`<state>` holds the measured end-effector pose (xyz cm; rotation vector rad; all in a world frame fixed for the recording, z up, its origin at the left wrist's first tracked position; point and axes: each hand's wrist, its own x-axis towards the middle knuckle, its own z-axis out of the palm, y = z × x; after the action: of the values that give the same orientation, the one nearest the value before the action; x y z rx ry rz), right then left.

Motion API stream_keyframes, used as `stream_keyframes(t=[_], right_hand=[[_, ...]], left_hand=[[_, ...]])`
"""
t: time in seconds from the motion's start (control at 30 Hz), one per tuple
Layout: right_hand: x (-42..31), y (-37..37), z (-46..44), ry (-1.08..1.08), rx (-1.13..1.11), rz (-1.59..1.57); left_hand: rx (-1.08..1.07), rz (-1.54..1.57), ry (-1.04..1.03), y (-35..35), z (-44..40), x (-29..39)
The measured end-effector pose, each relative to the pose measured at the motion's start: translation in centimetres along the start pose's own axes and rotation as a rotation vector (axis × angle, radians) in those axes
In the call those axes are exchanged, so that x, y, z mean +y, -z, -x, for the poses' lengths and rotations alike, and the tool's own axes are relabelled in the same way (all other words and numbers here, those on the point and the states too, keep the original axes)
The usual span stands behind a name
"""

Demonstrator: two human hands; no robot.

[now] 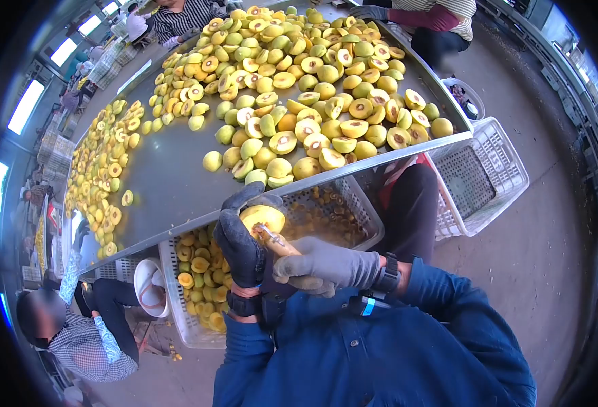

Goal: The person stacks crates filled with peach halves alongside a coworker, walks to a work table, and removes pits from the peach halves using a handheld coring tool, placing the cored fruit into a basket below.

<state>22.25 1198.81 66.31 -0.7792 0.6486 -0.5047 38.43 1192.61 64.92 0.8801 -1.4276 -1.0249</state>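
My left hand, in a dark grey glove, is closed around a yellow peach half just off the near edge of the metal table. In my right hand, gloved in lighter grey, is a pitting tool with a wooden handle. Its metal tip touches the cut face of the peach half, where the pit sits; the tip's exact shape is hard to make out. Beyond my hands, many halved peaches lie on the table, several with pits showing.
Below the table edge stand a white crate of peach halves and another crate with brown scraps. A white crate is at the right. A co-worker sits at left beside a white bucket; other people stand across the table.
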Motion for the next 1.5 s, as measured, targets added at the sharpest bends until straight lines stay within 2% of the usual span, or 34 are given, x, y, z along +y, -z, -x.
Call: stream_keyframes(t=[0.03,0.13,0.17,0.27,0.37,0.47,0.5,0.53,0.6,0.67,0.73,0.87,0.9,0.93,0.97,1.0,1.07,1.13,1.17,1.27,1.33,1.4,1.5], right_hand=[[0.3,0.2,-0.1,-0.011,-0.038,-0.038],[2.0,0.4,-1.1,0.388,0.274,0.393],[1.2,-0.1,-0.4,0.302,0.279,0.363],[1.2,1.1,-0.2,-0.01,0.015,0.103],[1.9,1.7,-0.7,-0.03,-0.05,0.054],[4.5,2.7,-3.1,0.616,0.286,0.628],[5.0,3.5,-3.8,0.684,0.366,0.759],[5.5,4.3,-4.5,0.746,0.459,0.89],[5.6,5.9,-4.1,0.601,0.617,1.255],[6.0,7.3,-3.3,0.232,0.688,1.402],[7.7,9.1,-2.5,0.252,0.777,1.509],[6.6,9.2,-1.1,0.339,0.814,1.392],[6.8,9.7,-0.9,0.339,0.83,1.396],[7.5,10.4,-0.6,0.337,0.848,1.4],[8.3,10.9,-0.3,0.33,0.868,1.403],[9.0,11.4,0.0,0.333,0.874,1.401],[10.3,12.0,0.4,0.338,0.9,1.394],[11.4,12.4,0.4,0.303,0.929,1.379],[11.9,12.7,0.3,0.243,0.851,1.45],[11.8,12.3,0.3,0.385,0.613,1.809],[13.2,12.9,0.2,0.392,0.598,1.859],[13.2,11.2,0.8,0.27,0.787,1.463],[16.2,12.3,1.6,0.332,0.848,1.425]], left_hand=[[-0.029,-0.033,-0.01,0.1,-0.1,0.1],[-0.138,-0.144,-0.016,1.6,-0.3,-1.3],[-0.179,-0.183,-0.012,2.0,-0.2,-2.1],[-0.067,0.003,0.1,0.8,0.2,-2.9],[-0.09,0.24,0.185,-0.2,0.5,-2.3],[-0.019,0.066,0.153,-0.8,0.0,-2.5],[-0.102,0.369,0.225,-1.3,-0.3,-2.3],[-0.068,0.312,0.196,-1.7,-0.5,-2.7],[0.012,0.424,0.252,-2.2,-1.2,-3.1],[0.048,0.296,0.213,-1.0,-1.3,-4.4],[0.08,0.222,0.198,0.0,-1.2,-5.0],[0.242,-0.058,0.16,3.8,0.3,-7.7],[0.325,-0.216,0.03,5.3,0.7,-8.8],[0.381,0.005,0.103,7.3,1.2,-8.9],[0.456,-0.079,0.097,9.4,1.4,-8.3],[0.513,-0.304,0.034,12.4,1.7,-9.5],[0.457,-0.861,-0.037,17.6,1.9,-9.9],[0.432,-1.208,-0.133,20.9,0.2,-11.3],[0.383,-1.192,-0.196,20.7,-1.2,-11.7],[0.199,-1.193,-0.356,18.6,-8.1,-13.9],[0.074,-1.285,-0.402,17.1,-12.5,-17.0],[-0.014,-1.387,-0.425,15.2,-16.2,-19.4],[-0.238,-1.293,-0.043,14.5,-18.5,-24.0]])
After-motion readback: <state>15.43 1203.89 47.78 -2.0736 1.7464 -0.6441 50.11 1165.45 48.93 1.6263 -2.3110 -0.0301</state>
